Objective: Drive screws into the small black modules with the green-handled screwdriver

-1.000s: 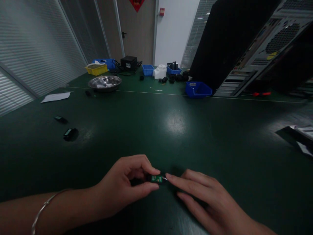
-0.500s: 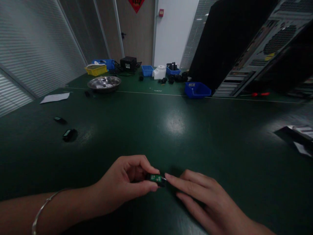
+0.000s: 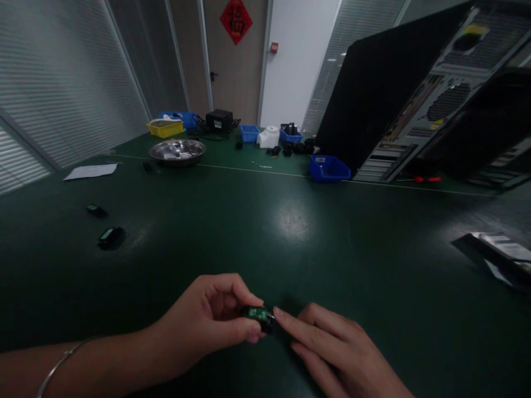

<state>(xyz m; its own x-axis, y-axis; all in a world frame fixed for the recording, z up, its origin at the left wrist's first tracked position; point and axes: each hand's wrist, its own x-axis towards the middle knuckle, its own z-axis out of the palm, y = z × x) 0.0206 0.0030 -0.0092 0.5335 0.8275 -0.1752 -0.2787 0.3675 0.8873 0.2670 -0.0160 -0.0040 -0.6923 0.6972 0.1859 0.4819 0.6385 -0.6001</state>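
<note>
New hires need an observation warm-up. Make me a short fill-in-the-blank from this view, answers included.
1. The left hand pinches a black module with a ____ circuit board.
2. The index finger pointing at the module's exposed end belongs to the ____ hand.
3. The bangle is on the ____ wrist.
4. The bin beside the computer tower is ____.

Answers: green; right; left; blue.
</note>
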